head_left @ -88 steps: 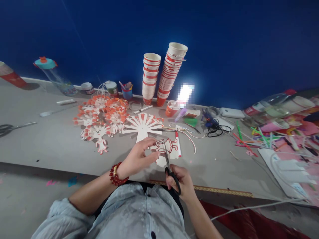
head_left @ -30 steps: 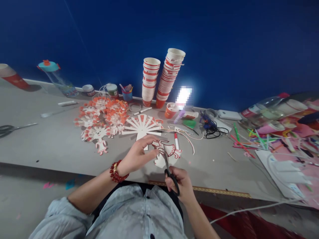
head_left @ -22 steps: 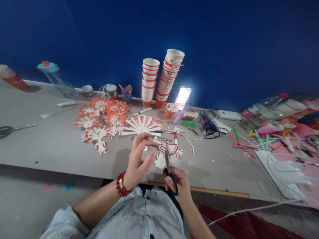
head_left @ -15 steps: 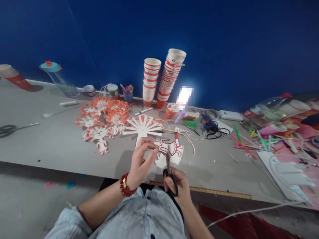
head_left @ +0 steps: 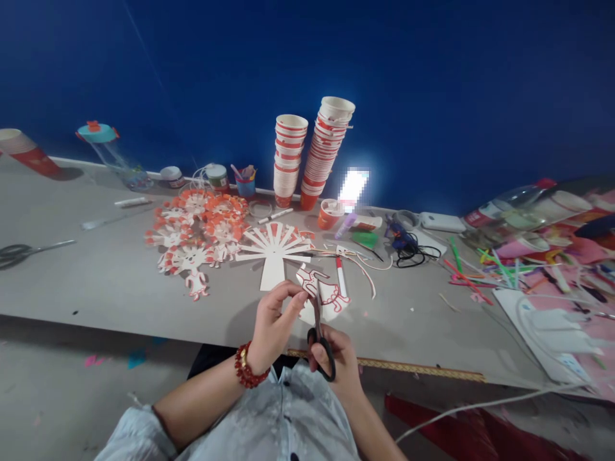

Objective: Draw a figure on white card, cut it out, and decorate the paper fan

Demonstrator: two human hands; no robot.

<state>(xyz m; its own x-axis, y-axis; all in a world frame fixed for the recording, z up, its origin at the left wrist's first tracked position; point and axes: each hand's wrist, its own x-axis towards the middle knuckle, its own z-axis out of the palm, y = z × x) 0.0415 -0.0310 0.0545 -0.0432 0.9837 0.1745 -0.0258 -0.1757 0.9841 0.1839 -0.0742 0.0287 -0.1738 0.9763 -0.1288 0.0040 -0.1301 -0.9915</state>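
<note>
Across the whole width of our view runs the grey table (head_left: pixel 110 275), set against a dark blue wall (head_left: pixel 432 77). At its far edge stand two tall stacks of paper cups (head_left: pixel 312 150), red and white, the right stack leaning a little. To the left of them lies a spread of finished orange-and-white paper figures (head_left: pixel 196 227), and beside that a white fan of cut paper strips (head_left: pixel 275 246). A loose heap of coloured straws and paper scraps (head_left: pixel 519 269) covers the right end of the table, with a tangle of black cable (head_left: pixel 408 246) between it and the cups. A second pair of scissors, grey-handled (head_left: pixel 24 251), rests far off at the left edge.

Close to our body, over the near edge of the table, we hold a paper cutout (head_left: pixel 327 291), white with red outlines, lifted just above the surface. Our left hand (head_left: pixel 273 323) pinches its left edge between thumb and fingertips, the fingers pressed together on the paper; a red bead bracelet (head_left: pixel 247 368) sits on that wrist. Our right hand (head_left: pixel 339 358) grips the black-handled scissors (head_left: pixel 319 326), fingers closed through the loops. The blades point away from us and meet the cutout near its middle; we cannot tell how far apart they stand.
</note>
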